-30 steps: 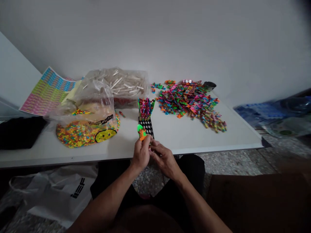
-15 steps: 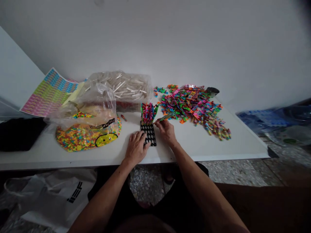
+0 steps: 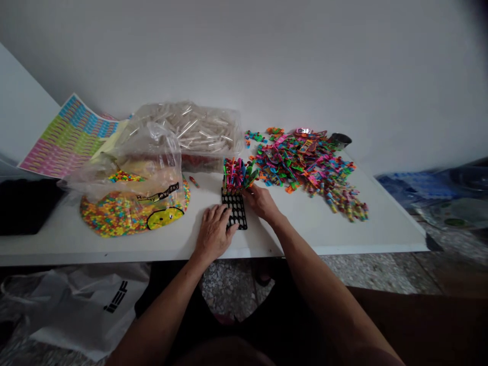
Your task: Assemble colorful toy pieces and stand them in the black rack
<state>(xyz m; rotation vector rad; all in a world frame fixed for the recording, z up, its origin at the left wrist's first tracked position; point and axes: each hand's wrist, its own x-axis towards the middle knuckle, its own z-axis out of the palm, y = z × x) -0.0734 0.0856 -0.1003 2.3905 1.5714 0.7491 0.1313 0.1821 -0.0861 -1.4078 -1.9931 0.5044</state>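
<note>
Left hand (image 3: 214, 231) open, resting on black rack (image 3: 239, 207); right hand (image 3: 261, 202) at colourful toys (image 3: 235, 174), fingers curled, cannot tell grip.

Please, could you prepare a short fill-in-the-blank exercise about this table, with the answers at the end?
1. The left hand touches a rack coloured ______.
2. Beside the right hand, colourful pieces stand at the rack's ______ end.
3. The printed face on the bag is coloured ______.
4. The large colourful heap lies on the table's ______ side.

Missing words: black; far; yellow; right.
</note>
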